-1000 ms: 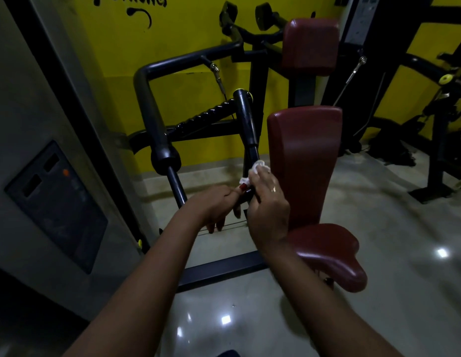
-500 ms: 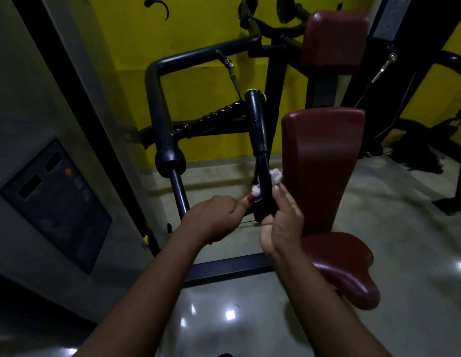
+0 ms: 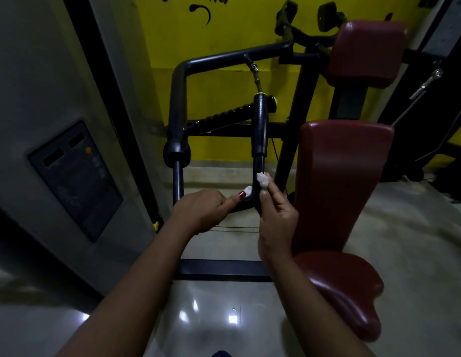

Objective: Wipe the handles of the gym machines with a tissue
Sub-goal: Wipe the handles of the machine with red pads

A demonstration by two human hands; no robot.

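The left hand (image 3: 201,210) is curled, its thumb and forefinger pinching one white end of the tissue (image 3: 262,179) against the near side of the black handle (image 3: 259,163). Just to its right, the right hand (image 3: 278,217) has its fingertips closed on the other white end, raised a little higher on the opposite side of the same bar. The tissue seems to pass behind the bar between the two hands, but the middle is hidden, so it could also be two scraps.

The likeliest failure is a tear. The tissue is small and wadded, and pulling both ends hard around the bend in the bar could split it or leave shreds on the metal. Either pinch is shallow, so an end may slip free and drop to the floor below the hands.

Above the hands sits the rubber grip (image 3: 260,124), the part people actually hold. If the wipe stops at the bare bar, that grip goes uncleaned. Beyond it, the handle appears to hang from a cable (image 3: 257,78), so a sideways tug might swing it away from the hands or toward the red back pad (image 3: 345,176) to the right.
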